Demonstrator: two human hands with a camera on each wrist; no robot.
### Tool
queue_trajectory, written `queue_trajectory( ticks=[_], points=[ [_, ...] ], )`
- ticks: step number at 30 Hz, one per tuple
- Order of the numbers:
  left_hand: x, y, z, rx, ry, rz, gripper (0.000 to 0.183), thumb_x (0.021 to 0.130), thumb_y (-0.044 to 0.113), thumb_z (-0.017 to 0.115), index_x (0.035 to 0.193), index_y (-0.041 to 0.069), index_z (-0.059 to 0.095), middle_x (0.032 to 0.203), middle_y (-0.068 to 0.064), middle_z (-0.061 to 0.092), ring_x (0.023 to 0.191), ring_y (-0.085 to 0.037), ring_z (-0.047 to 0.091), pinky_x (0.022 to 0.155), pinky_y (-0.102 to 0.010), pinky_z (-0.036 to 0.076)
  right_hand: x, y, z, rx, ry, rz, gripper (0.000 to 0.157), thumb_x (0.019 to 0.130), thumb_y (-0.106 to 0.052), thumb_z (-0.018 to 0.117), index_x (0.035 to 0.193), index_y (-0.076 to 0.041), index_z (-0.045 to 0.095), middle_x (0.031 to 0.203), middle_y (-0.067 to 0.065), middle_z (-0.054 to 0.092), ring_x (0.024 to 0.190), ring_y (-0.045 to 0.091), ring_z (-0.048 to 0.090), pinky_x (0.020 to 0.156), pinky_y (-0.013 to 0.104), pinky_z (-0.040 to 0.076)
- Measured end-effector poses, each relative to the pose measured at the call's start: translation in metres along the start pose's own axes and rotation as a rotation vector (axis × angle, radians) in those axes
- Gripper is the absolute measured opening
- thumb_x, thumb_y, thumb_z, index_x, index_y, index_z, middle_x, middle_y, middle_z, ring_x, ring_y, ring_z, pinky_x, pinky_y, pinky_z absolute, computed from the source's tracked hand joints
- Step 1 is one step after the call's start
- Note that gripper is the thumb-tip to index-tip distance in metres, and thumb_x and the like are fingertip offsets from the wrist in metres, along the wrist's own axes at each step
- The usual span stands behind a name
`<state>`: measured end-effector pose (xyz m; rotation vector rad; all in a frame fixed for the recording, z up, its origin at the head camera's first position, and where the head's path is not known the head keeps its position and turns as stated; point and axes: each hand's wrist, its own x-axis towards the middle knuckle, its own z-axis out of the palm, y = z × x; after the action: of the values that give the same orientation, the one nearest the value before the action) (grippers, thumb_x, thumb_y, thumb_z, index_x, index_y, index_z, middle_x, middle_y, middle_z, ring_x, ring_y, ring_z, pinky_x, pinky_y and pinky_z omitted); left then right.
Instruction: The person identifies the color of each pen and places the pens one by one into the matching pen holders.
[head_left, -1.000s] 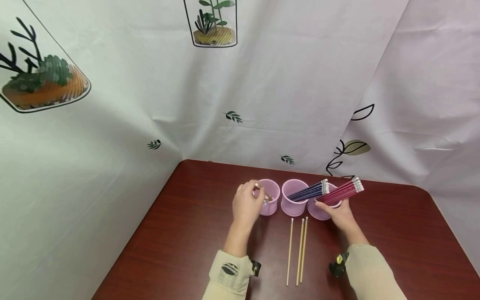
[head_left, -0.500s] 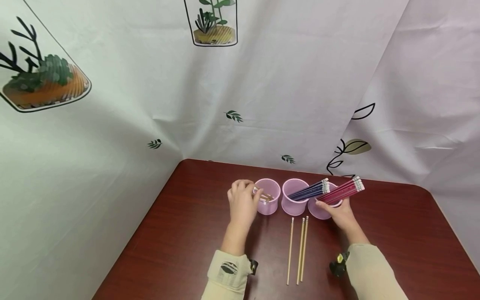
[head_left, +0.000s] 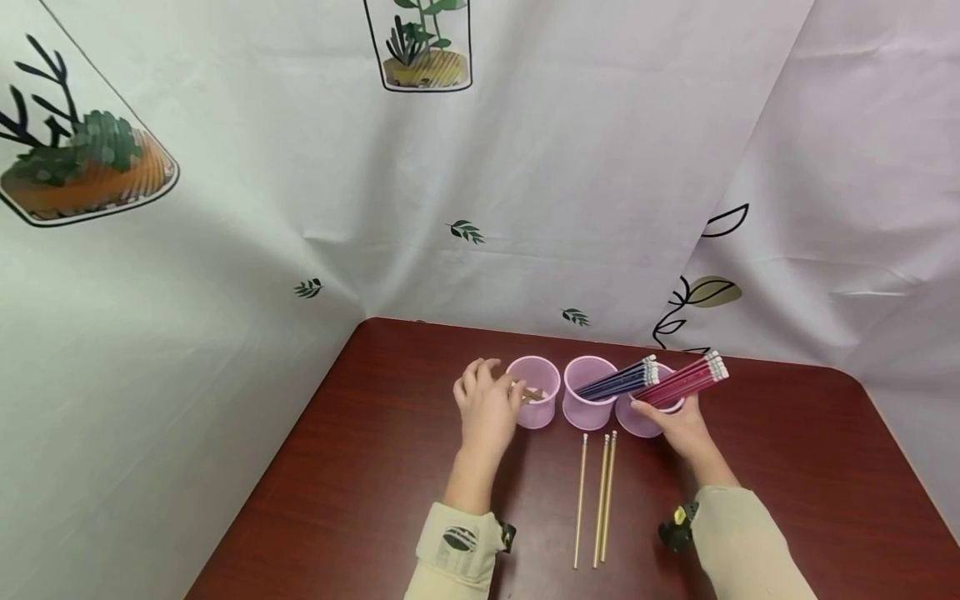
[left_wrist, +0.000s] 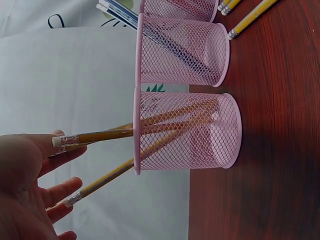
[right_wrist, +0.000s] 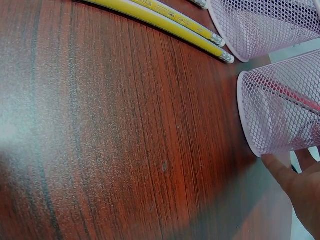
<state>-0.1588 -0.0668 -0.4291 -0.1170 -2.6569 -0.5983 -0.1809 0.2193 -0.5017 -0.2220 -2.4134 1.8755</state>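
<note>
Three pink mesh pencil cups stand in a row. Yellow pencils (left_wrist: 107, 134) with white erasers lean in the left cup (head_left: 536, 414), eraser ends sticking out over its rim. My left hand (head_left: 487, 408) is beside that rim with its fingers spread; in the left wrist view, thumb and fingers lie right at the eraser ends. Dark blue pencils (head_left: 618, 381) tilt to the right out of the middle cup (head_left: 588, 414). Red pencils (head_left: 682, 382) fill the right cup (head_left: 636, 422). My right hand (head_left: 684, 432) grips this cup from its right side, some fingers hidden behind it.
Three yellow pencils (head_left: 603, 500) lie on the dark red wooden table (head_left: 360, 467) in front of the cups, erasers toward them. A patterned white cloth (head_left: 525, 167) hangs behind and to the left of the table.
My left hand has drawn slightly left from the left cup; its fingers have spread and the pencil it held now leans in the cup. The right hand stays on the right cup.
</note>
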Motion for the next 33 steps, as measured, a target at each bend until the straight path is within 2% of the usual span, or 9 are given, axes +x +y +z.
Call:
queue_trajectory(
  ticks=[10, 21, 29, 33],
  points=[
    [-0.0008, 0.0037, -0.0033, -0.013, -0.021, -0.005, 0.021, 0.085, 0.031, 0.061, 0.089, 0.016, 0.076, 0.121, -0.010, 0.055, 0.121, -0.031, 0.035, 0.098, -0.052, 0.025, 0.0001, -0.0003, 0.0021, 0.003, 0.021, 0.013, 0.091, 0.075, -0.020, 0.078, 0.137, -0.007, 0.014, 0.134, 0.020, 0.037, 0.121, 0.028, 0.033, 0.106, 0.041, 0.022],
    [-0.0037, 0.0026, -0.0002, -0.014, -0.023, 0.027, 0.016, 0.080, 0.028, 0.065, 0.081, 0.015, 0.075, 0.118, -0.012, 0.056, 0.119, -0.032, 0.038, 0.098, -0.052, 0.025, -0.0009, -0.0014, -0.0001, 0.015, 0.001, -0.001, 0.091, 0.077, -0.017, 0.076, 0.138, -0.005, 0.010, 0.136, 0.023, 0.033, 0.124, 0.031, 0.031, 0.107, 0.046, 0.020],
    [-0.0046, -0.0027, 0.0044, -0.022, 0.024, 0.061, 0.004, 0.071, 0.014, 0.070, 0.075, 0.013, 0.071, 0.123, -0.013, 0.053, 0.123, -0.036, 0.035, 0.101, -0.054, 0.023, -0.0010, -0.0008, 0.0003, 0.015, 0.004, 0.011, 0.091, 0.077, -0.018, 0.076, 0.138, -0.005, 0.009, 0.136, 0.024, 0.033, 0.125, 0.032, 0.030, 0.107, 0.046, 0.019],
    [-0.0040, -0.0047, 0.0064, -0.007, 0.061, 0.075, 0.014, 0.069, 0.009, 0.075, 0.081, 0.014, 0.071, 0.129, -0.013, 0.048, 0.127, -0.036, 0.032, 0.102, -0.057, 0.022, -0.0004, -0.0005, 0.0009, 0.015, 0.006, 0.017, 0.092, 0.076, -0.019, 0.077, 0.138, -0.006, 0.010, 0.136, 0.023, 0.033, 0.125, 0.031, 0.030, 0.108, 0.045, 0.019]
  ],
)
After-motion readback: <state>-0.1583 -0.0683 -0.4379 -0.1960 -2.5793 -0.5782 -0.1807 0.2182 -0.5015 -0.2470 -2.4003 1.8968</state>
